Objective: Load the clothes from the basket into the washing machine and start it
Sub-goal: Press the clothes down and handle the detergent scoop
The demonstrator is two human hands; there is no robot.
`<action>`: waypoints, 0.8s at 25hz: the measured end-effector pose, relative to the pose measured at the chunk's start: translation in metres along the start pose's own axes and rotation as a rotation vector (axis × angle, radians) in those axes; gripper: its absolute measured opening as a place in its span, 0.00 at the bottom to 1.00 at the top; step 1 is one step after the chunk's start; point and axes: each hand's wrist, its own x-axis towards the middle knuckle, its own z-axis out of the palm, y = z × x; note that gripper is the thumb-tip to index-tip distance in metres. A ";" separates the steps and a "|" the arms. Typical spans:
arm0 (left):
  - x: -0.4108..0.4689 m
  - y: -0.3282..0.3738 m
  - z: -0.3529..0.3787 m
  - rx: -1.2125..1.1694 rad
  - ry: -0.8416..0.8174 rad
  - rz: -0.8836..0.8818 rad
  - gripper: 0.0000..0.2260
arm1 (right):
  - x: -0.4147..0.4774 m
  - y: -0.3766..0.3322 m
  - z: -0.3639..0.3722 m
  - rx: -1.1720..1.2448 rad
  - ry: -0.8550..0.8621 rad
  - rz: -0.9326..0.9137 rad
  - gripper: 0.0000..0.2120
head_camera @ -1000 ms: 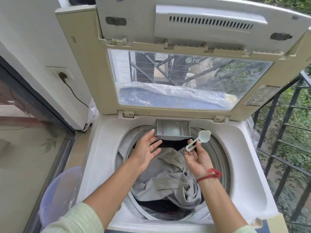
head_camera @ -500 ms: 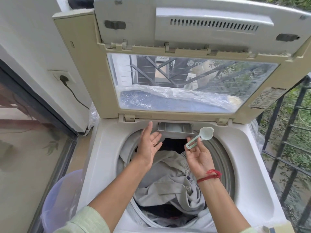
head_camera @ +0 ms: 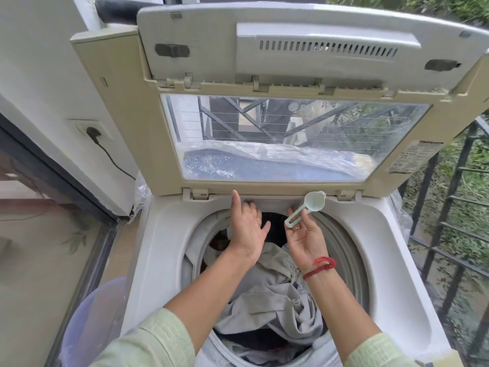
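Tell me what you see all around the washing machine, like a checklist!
Surface: washing machine top is white, lid propped open.
Job's things: grey clothes fill the drum; lilac basket stands at lower left, contents hidden.
Clutter: clear plastic sheet seen through the lid window.
Grippers: left hand open, fingers at the back rim; right hand pinches a pale green scoop.
Cables: black plug in wall socket, cord runs behind the machine.
Surroundings: black railing and greenery at right; glass door at left.
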 end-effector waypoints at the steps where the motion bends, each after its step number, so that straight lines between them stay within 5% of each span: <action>1: 0.000 0.001 0.002 -0.019 -0.001 -0.010 0.39 | -0.001 -0.001 -0.002 -0.018 -0.027 0.004 0.03; 5: -0.008 0.023 -0.006 -0.023 0.049 -0.081 0.39 | -0.012 -0.009 -0.001 -0.123 -0.039 0.049 0.04; 9: -0.059 0.045 -0.028 0.556 0.080 -0.054 0.19 | -0.063 -0.013 0.002 -0.335 0.002 0.081 0.13; 13: -0.149 0.037 -0.065 0.760 0.034 0.233 0.09 | -0.142 0.005 -0.007 -0.689 -0.071 0.180 0.15; 16: -0.201 0.030 -0.111 0.723 0.220 0.448 0.06 | -0.187 0.019 -0.005 -0.929 -0.115 0.045 0.03; 20: -0.273 0.007 -0.174 0.623 0.498 0.559 0.08 | -0.242 0.039 0.007 -1.148 -0.391 0.020 0.03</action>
